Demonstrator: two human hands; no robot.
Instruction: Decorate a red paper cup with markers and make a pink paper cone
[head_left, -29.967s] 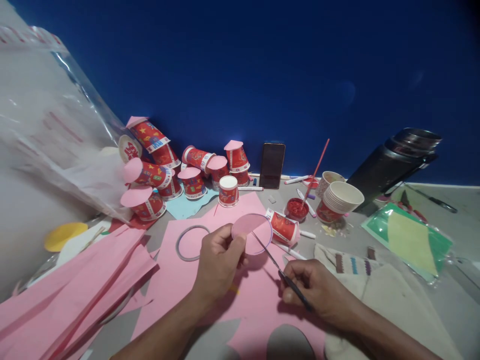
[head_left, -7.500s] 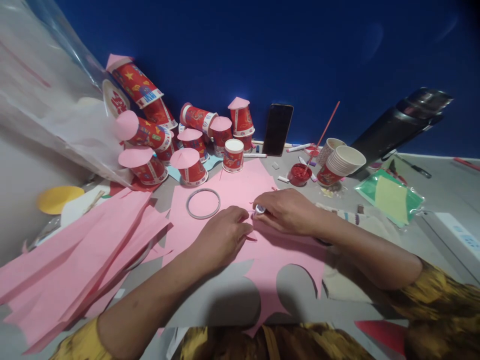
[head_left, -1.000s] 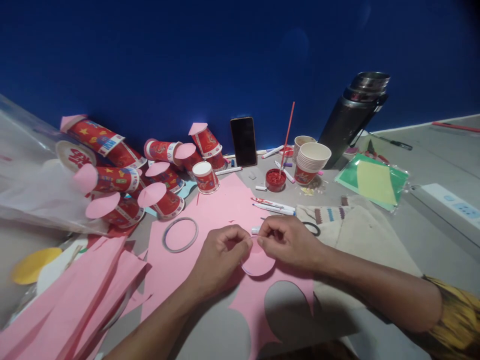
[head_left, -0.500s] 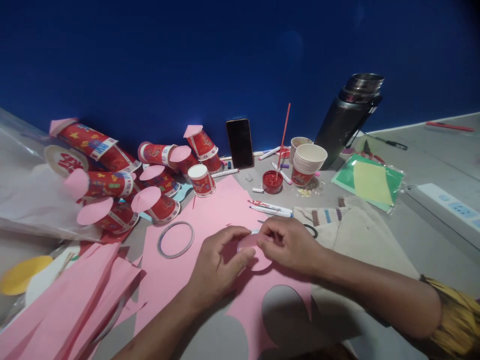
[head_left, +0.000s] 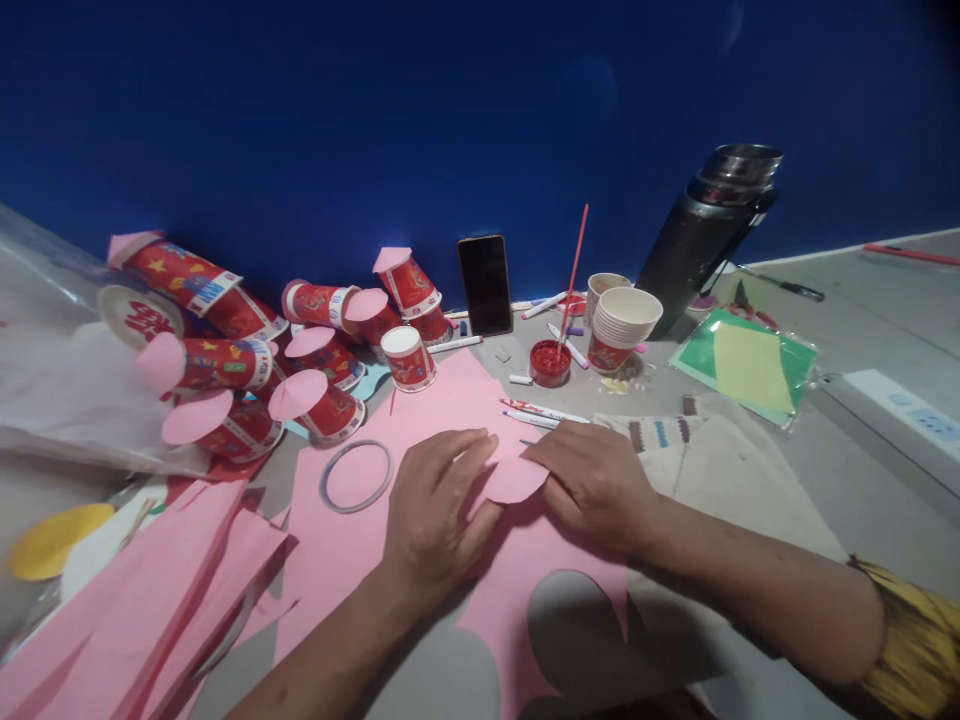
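Between my hands is a pink paper cone [head_left: 517,481], shallow and round-edged. My right hand [head_left: 600,485] grips its right side, with the fingertips bent over the edge. On the other side my left hand [head_left: 446,505] curves around the cone, thumb and fingers apart and close to its left edge; I cannot tell how firmly they touch it. Beneath both hands spreads a pink paper sheet [head_left: 442,405] with round holes cut out of its near part. A grey ring [head_left: 357,477], like a tape roll, lies on the sheet left of my left hand.
Red paper cups [head_left: 330,410] with pink cone tops crowd the left back. A phone [head_left: 485,285] leans on the blue wall. Near it stand a red paint pot [head_left: 550,364], stacked paper cups [head_left: 622,325] and a black thermos [head_left: 705,240]. Markers [head_left: 544,411] lie beyond my hands; a cloth bag [head_left: 720,480] lies right.
The pink paper piece has turned from a flat-looking disc into a raised cone facing up. My right hand has shifted right along its edge; my left fingers have opened around it.
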